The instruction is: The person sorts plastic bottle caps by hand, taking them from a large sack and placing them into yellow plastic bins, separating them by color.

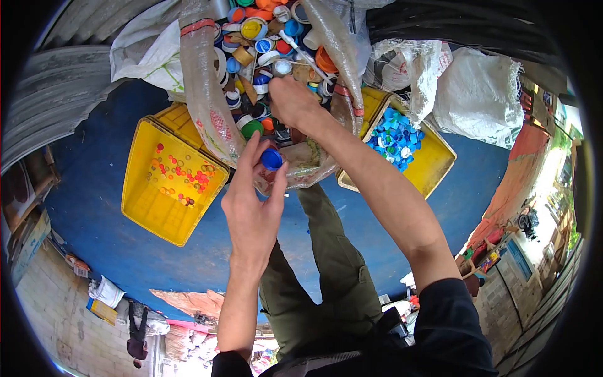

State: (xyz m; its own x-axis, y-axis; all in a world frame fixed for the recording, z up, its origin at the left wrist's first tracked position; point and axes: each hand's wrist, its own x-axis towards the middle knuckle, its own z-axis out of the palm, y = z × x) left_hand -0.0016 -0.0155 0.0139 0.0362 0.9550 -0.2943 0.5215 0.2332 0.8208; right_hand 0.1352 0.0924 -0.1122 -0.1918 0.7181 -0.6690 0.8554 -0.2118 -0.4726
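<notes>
My left hand (249,210) is closed around a round blue bottle cap (271,159), held between thumb and fingers near the mouth of a large clear plastic sack (207,75). Inside the sack lies a heap of mixed bottle caps and lids (264,45) in many colours. My right hand (293,105) reaches over this heap with its fingers curled down among the caps. Whatever it grips is hidden beneath it. A green cap (252,129) sits at the sack's edge, just beyond my left fingertips.
On the left stands a yellow crate (135,188) with scattered red, orange and yellowish caps. A second yellow crate (436,173) to the right holds blue caps (396,138). White woven sacks (477,94) are at the back right. Another person (136,339) appears at lower left.
</notes>
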